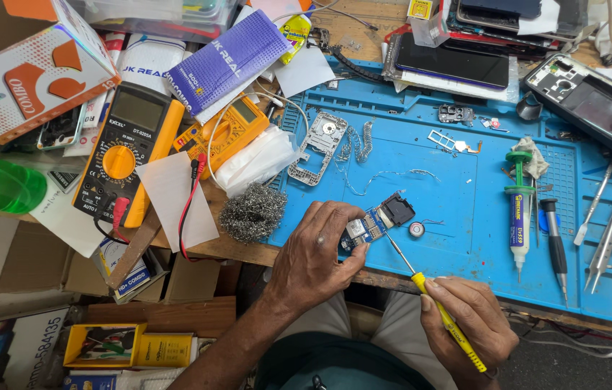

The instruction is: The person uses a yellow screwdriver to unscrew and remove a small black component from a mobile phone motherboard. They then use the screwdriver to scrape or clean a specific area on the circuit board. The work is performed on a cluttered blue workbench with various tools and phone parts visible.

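Head view looks down on a cluttered bench where a blue work mat (457,209) covers the right half. The left hand (317,253) is curled shut around a small circuit board (365,227), pinching it at the mat's near edge; a black part (396,211) sticks up from the board's far end. The right hand (468,321) is closed in a pen-like grip on a yellow-handled screwdriver (432,303), whose thin shaft slants up and left with its tip touching the board. Just beside the board on the right lies a small round coin cell (416,230). A wad of steel wool (252,211) sits just left of the left hand, at the mat's edge. Farther left rest a yellow multimeter (127,148) with red and black leads. A bare phone frame (318,146) lies on the mat above the hands, and a syringe of paste (518,209) and tweezers (602,245) lie well to the right.
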